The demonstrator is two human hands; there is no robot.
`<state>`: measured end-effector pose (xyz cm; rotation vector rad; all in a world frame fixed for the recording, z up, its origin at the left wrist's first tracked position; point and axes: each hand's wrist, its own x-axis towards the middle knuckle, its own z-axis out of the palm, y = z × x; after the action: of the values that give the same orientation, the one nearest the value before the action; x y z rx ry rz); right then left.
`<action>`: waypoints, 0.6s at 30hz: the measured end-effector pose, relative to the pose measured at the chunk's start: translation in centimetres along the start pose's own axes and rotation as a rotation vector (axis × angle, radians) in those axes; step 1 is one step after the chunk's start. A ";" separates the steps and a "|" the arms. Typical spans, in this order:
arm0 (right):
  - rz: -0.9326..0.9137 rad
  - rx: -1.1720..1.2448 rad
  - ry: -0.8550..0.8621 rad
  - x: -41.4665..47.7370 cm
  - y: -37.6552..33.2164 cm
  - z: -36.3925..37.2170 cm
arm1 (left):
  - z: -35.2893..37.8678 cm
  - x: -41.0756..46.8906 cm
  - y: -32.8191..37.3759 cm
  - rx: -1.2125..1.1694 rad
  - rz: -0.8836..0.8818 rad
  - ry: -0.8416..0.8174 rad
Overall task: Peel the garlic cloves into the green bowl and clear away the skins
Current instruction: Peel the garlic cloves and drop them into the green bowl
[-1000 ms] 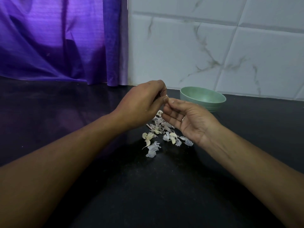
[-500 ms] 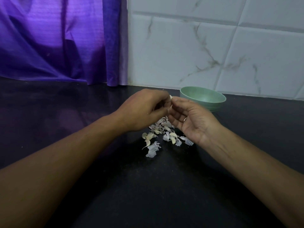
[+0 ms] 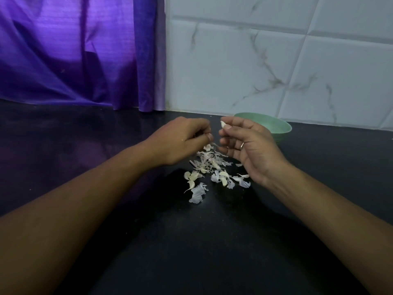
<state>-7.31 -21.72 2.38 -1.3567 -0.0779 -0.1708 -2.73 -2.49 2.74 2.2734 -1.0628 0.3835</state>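
Head view of a dark tabletop [image 3: 191, 248] with both forearms reaching away from the camera. The right hand [image 3: 253, 147] pinches one pale garlic clove [image 3: 222, 124] between thumb and forefinger, raised above the tabletop, palm turned left, with the other fingers loosely bent; a ring [image 3: 242, 146] sits on one finger. The left hand [image 3: 180, 139], just left of the right and not touching it, has its fingers curled inward; whether they grip a scrap of skin cannot be told. Below and between the two hands lies a loose pile of skins [image 3: 207, 161], white and papery, spreading toward the near side. Several cloves [image 3: 192, 176] lie among the nearer scraps, and one larger skin piece [image 3: 197, 193] lies nearest the camera. The green bowl [image 3: 278, 126] stands at the far right of the pile, close to the wall and partly hidden behind the right hand; its contents are not visible. A purple curtain [image 3: 74, 52] hangs at far left, and white marbled tiles [image 3: 276, 60] cover the wall at far right.
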 end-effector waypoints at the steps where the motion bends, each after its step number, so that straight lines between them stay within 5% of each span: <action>1: -0.011 -0.040 -0.010 0.0 0.0 0.0 | 0.0 0.0 0.0 -0.009 -0.007 0.004; 18: -0.058 -0.232 -0.046 0.4 0.4 -0.9 | 0.1 0.4 -1.0 0.107 -0.067 0.145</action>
<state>-6.86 -22.54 1.82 -1.5907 -0.1391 -0.2021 -1.64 -2.31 2.45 2.3289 -0.9101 0.5801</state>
